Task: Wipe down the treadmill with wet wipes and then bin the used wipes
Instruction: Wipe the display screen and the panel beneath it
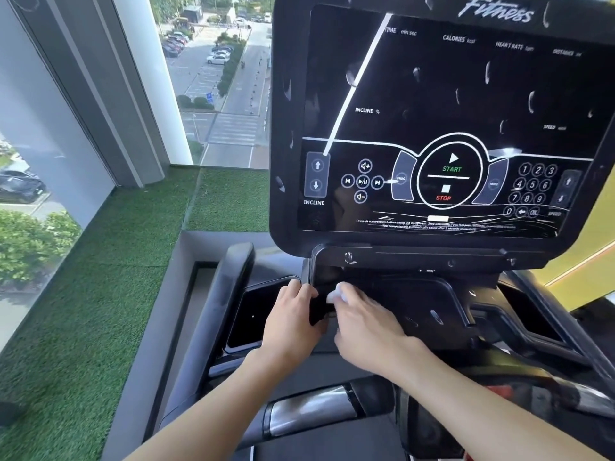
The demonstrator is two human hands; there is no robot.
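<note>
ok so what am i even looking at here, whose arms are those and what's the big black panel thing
This is one picture from a camera worn on a person's head, looking forward and down, so the arms reaching in from the bottom are the wearer's own. The big black panel is a treadmill console, switched off, with printed START and STOP buttons, a number pad and wet streaks on it. Below it, both hands meet at the black tray under the console. The right hand presses a white wet wipe, bunched under its fingers, against the plastic. The left hand rests beside it on the tray edge, holding nothing that shows. To the left are green artificial turf and a window over a car park.
</note>
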